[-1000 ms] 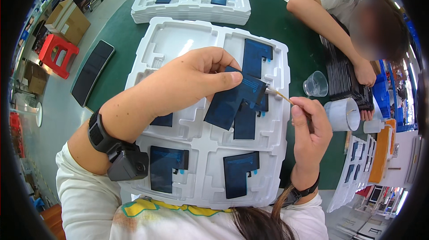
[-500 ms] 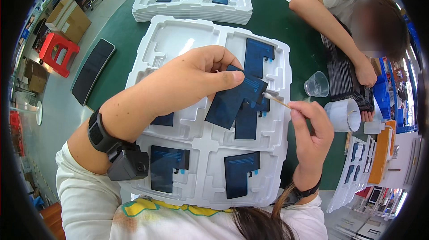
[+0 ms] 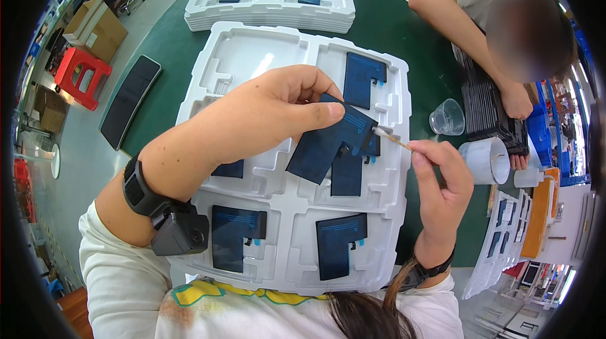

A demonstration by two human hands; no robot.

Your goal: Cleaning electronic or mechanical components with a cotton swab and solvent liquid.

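My left hand (image 3: 297, 102) pinches a dark blue, L-shaped flat battery (image 3: 325, 143) by its upper edge, tilted above a white plastic tray (image 3: 284, 197). Between thumb and fingers of my right hand (image 3: 442, 172) is a cotton swab (image 3: 392, 138). Its white tip is at the right edge of the held battery; whether it touches I cannot tell. Similar batteries lie in the tray's compartments: one at the upper right (image 3: 364, 80), one at the lower left (image 3: 237, 238), one at the lower right (image 3: 341, 244). Another, under the held one, is partly hidden, and my left forearm covers most of one more.
A stack of filled white trays (image 3: 271, 20) stands at the back of the green table (image 3: 167, 48). A black phone (image 3: 130, 102) lies to the left. On the right are a clear cup (image 3: 447, 118), a white tub (image 3: 485, 162) and a co-worker's arm (image 3: 464, 42) by black trays.
The held battery and the swab have shifted only slightly. My right hand is a touch further right, and the co-worker's head has moved a little to the left.
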